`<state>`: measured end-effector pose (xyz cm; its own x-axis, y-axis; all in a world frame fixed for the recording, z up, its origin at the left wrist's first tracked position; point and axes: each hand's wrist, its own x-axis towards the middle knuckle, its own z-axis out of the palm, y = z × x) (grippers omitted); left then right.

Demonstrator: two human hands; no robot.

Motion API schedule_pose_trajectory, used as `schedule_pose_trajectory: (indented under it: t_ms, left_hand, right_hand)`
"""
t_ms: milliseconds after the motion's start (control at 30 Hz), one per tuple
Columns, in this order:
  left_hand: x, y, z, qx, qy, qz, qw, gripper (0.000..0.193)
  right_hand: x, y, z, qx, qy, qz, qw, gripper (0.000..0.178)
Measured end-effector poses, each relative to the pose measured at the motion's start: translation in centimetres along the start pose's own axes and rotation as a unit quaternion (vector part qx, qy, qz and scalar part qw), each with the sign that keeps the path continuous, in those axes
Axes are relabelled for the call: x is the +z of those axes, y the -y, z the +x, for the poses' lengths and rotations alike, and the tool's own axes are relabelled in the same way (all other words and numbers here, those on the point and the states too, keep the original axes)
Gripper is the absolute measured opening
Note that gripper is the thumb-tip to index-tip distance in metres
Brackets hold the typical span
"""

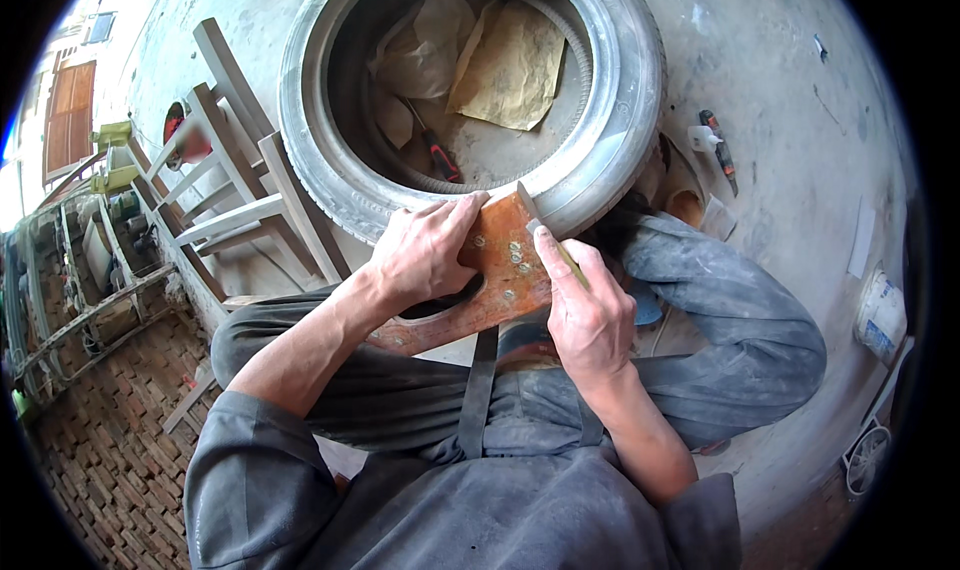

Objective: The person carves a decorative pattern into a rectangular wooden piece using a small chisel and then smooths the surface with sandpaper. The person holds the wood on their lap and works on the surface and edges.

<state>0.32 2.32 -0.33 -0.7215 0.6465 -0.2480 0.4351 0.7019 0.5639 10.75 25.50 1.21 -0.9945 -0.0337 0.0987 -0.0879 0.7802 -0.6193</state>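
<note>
At twelve o'clock, just past your folded legs [740, 340], a grey tyre [600, 160] lies on its side on the floor [790, 220], close enough to work as a rest. The brown wooden piece [495, 270] sits between you and it, tilted, its upper end overlapping the near edge of the tyre and apparently braced there so it won't slide away. Your left grip [425, 250] is closed over its ten o'clock side, with the thumb beside the dark opening, which seems to be what steadies the wood. Your right grip [590, 315] pinches a slim yellowish tool [572, 264], forefinger laid along it, probably for control; its tip meets the wood's two o'clock edge, though whether it presses there you cannot tell from above.

Inside the tyre, a red-and-black screwdriver [442, 157] lies at eleven o'clock from the wood and yellowed paper [510, 65] at twelve, perhaps put there to stay within reach. An orange-and-black tool [718, 150] lies at two o'clock; a wooden frame [230, 220] stands between nine and ten, leaving your elbows room.
</note>
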Motion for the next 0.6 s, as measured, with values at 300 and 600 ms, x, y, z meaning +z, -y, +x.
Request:
schedule_pose_trajectory:
  t_ms: [300,600]
  left_hand:
    - [0.2,0.1,-0.1,0.0,-0.002,0.012,1.0,0.082]
    - [0.3,0.2,-0.1,0.004,-0.011,0.01,1.0,0.083]
  right_hand:
    - [-0.1,-0.2,-0.6,-0.017,-0.001,-0.004,1.0,0.056]
    - [0.1,-0.3,-0.3,-0.017,-0.011,-0.002,1.0,0.058]
